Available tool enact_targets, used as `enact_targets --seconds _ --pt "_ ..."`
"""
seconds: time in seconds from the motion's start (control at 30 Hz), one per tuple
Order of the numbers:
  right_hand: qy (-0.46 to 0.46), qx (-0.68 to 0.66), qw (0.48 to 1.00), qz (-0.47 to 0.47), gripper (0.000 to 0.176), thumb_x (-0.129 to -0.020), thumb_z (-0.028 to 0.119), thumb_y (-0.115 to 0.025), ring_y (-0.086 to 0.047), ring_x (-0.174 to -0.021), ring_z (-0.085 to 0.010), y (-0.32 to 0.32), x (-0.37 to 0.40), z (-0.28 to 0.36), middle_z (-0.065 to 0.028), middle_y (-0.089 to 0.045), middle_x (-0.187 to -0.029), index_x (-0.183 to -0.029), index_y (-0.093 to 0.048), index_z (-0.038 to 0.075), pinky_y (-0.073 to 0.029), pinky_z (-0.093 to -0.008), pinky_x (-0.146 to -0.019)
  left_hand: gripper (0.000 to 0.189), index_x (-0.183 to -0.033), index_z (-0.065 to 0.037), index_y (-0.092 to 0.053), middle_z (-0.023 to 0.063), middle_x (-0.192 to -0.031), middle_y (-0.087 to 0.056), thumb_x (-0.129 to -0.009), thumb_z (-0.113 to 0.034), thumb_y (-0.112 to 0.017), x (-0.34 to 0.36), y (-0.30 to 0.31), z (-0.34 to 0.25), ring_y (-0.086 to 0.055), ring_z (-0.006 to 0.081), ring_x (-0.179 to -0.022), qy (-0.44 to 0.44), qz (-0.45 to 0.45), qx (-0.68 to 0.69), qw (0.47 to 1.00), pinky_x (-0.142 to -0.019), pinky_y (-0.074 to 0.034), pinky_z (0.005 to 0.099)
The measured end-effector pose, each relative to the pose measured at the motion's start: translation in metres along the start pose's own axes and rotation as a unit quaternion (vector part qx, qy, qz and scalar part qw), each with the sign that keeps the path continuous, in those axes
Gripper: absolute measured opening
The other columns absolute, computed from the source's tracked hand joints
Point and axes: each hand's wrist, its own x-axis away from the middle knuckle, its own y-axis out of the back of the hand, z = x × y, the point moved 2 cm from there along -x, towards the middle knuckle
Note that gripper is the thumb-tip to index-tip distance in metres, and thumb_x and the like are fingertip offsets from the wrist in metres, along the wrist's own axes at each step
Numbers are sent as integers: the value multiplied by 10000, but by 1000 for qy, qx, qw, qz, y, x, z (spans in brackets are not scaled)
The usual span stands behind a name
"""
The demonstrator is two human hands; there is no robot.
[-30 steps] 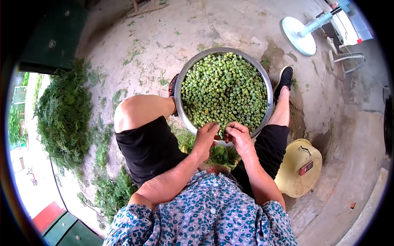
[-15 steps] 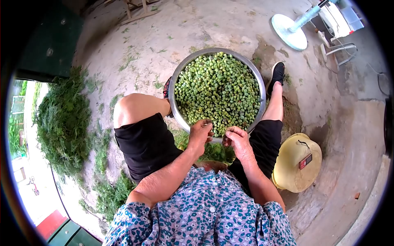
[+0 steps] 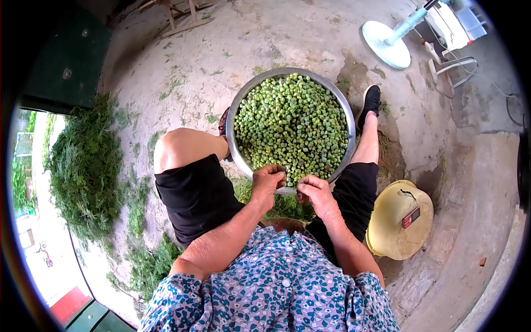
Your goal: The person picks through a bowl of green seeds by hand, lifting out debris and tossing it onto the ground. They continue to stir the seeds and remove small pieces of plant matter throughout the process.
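A wide metal basin (image 3: 236, 156) stands between my legs, heaped with small, knobbly green cones (image 3: 293, 122). My left hand (image 3: 268, 181) is over the basin's near rim, thumb and fingers pinched together. Close beside it on the right, my right hand (image 3: 314, 192) is curled the same way at the rim, fingertips facing the left hand. A narrow gap separates the two hands. Anything between the fingertips is too small or hidden to make out. Below the hands, green feathery sprigs (image 3: 290, 207) show between my thighs.
A big pile of feathery green branches (image 3: 86, 166) lies at the left, with more sprigs (image 3: 152, 265) nearer me. On the right is an upturned yellow tub (image 3: 390, 232) with a small red device (image 3: 411, 217) on it. A fan base (image 3: 387, 45) stands at the back right.
My right hand has moved slightly left, closer to my left hand. Both hands remain pinched at the basin's near rim. The view has shifted a little.
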Motion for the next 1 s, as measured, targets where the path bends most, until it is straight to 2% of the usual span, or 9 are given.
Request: enact_targets --seconds 0.17,0.3,0.4,0.6,0.63,0.7,0.73,0.83,1.0 --pt "36 348 937 -7 180 -790 152 -630 -596 -585 -160 -9 -1 -12 -102 -622 -687 -845 -604 -18 -477 -283 -560 240 -1068 12 -542 85 -989 -577 -830 29 -514 1 -7 -1 -583 160 -843 27 36 3 999 -729 -507 261" --pt "58 421 905 29 197 -729 94 -662 -634 -742 -252 -22 -1 -25 -152 -640 -777 -878 -610 -24 -499 -340 -679 328 -1158 3 -507 95 -1147 -520 -831 38 -506 7 -12 -3 -550 177 -985 36 83 15 996 -793 -499 280" --pt "200 441 874 34 192 -734 46 -613 -624 -815 -296 -24 -7 -46 -167 -632 -862 -917 -601 -11 -498 -360 -714 310 -1140 -5 -531 77 -1098 -560 -832 34 -512 9 -15 -4 -570 184 -964 46 109 -11 993 -739 -511 275" --pt "23 475 879 29 184 -767 71 -543 -579 -858 -379 -18 -24 -45 -186 -610 -930 -935 -573 4 -479 -415 -710 236 -1051 -15 -598 46 -880 -634 -817 -7 -570 19 -18 -5 -564 95 -686 10 126 -54 991 -630 -479 218" --pt "164 452 875 -55 143 -774 95 -547 -615 -726 -311 -13 -28 -54 -152 -627 -797 -873 -575 -4 -485 -382 -606 233 -1048 -16 -601 42 -864 -634 -817 -14 -574 22 -20 -8 -565 91 -688 13 150 -69 986 -619 -473 214" --pt "18 220 975 24 139 -791 124 -531 -580 -575 -200 2 -41 -65 -95 -605 -676 -810 -576 -6 -454 -313 -504 226 -1041 -18 -606 35 -832 -635 -816 -29 -583 29 -23 -14 -567 83 -692 20 198 -99 975 -597 -460 206" --pt "-85 -103 990 40 153 -799 126 -503 -521 -520 -125 5 -41 -63 -49 -569 -614 -771 -580 -3 -418 -256 -459 222 -1036 -25 -614 24 -802 -634 -817 -57 -597 34 -25 -13 -562 71 -675 36 210 -92 973 -562 -440 194" --pt "135 312 939 -54 156 -775 106 -526 -543 -533 -200 2 -60 -41 -86 -575 -597 -842 -613 -5 -451 -301 -515 226 -1047 -32 -613 26 -819 -639 -826 -81 -599 42 -27 -18 -556 63 -662 33 266 -144 953 -551 -435 187" --pt "138 415 878 -196 104 -715 99 -640 -595 -701 -372 -5 -101 -50 -186 -613 -733 -808 -636 52 -468 -413 -624 246 -1071 -26 -602 30 -889 -649 -835 -95 -591 45 -28 -25 -562 76 -734 36 276 -147 949 -625 -458 227"
